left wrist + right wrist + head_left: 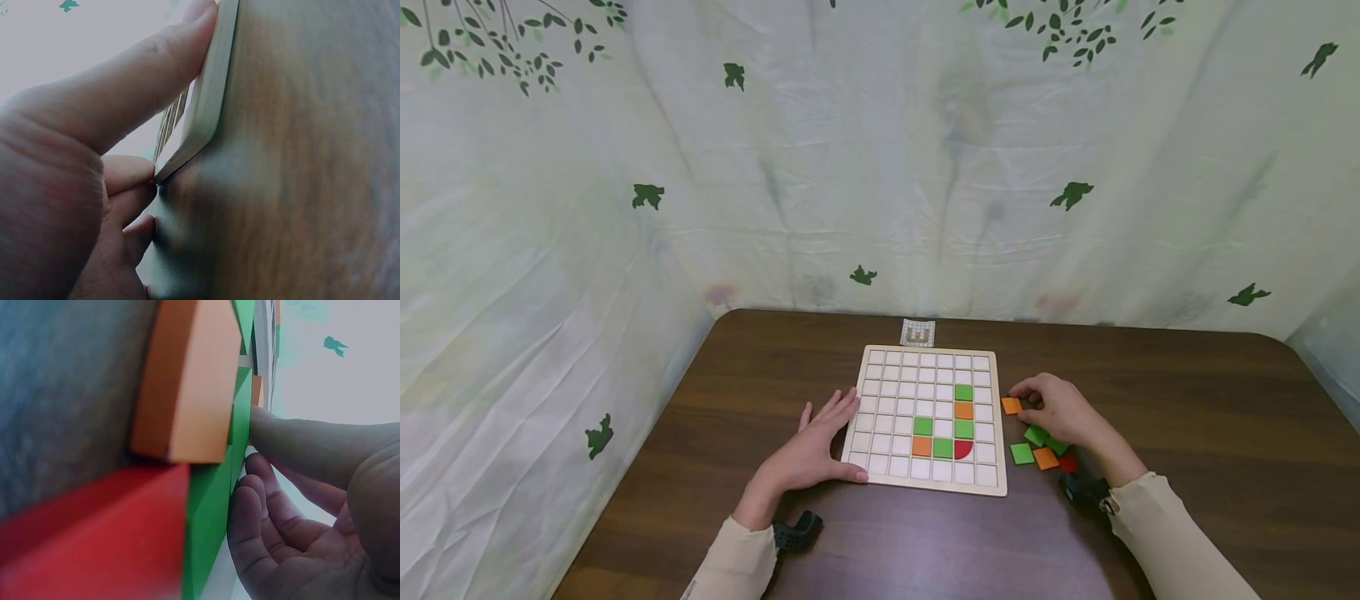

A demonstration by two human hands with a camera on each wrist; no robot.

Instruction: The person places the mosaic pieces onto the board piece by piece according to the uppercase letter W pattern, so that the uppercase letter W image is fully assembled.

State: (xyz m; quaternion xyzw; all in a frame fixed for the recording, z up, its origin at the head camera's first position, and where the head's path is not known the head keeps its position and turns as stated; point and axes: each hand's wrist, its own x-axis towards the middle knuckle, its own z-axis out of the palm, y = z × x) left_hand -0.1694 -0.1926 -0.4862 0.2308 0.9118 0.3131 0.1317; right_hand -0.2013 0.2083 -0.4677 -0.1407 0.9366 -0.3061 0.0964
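A pale wooden grid board (880, 467) lies on the table, with several green, orange and red tiles in its right half. My left hand (812, 446) is at the board's left side, fingers stretched along that edge and thumb (156, 62) on the near-left corner rim. Beyond the board's right edge, my right hand (1060, 408) pinches an orange tile (1011, 406) between thumb and finger. Below that hand lies a loose pile of tiles: a green tile (1022, 453), an orange tile (1045, 458), a red tile (125, 531) and other green ones.
A small pattern card (917, 332) lies just behind the board on the dark wooden table (775, 358). A light curtain (880, 167) with leaf and bird prints hangs behind and to the left. Each wrist carries a black camera (800, 531).
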